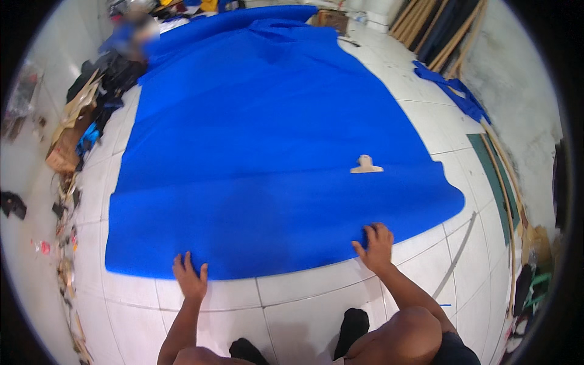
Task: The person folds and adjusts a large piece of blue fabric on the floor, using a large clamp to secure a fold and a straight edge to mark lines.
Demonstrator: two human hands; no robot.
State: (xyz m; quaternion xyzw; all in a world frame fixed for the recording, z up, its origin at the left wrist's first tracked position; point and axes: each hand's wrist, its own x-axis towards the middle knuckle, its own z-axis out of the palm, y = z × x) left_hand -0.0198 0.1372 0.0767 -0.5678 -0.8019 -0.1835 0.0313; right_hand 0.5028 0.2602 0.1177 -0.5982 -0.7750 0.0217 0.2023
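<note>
A large sheet of bright blue fabric (261, 152) lies spread over the tiled floor, its far end in a thick fold or roll. At its near edge my left hand (190, 277) is open, fingers apart, with the fingertips at the fabric's border. My right hand (376, 246) rests farther right on the same edge, fingers spread and holding nothing. Beyond the right hand, a pale object shaped like a bulldog clip (366, 165) sits on the fabric. A faint crease runs across the sheet near it.
Cardboard, dark cloth and scraps (73, 143) line the left wall. Another person (131, 36) is at the far left. Long rolls (435, 30) lean at the far right, near a blue cloth piece (450, 91). Thin poles (500, 173) and a green sheet (490, 164) lie along the right wall.
</note>
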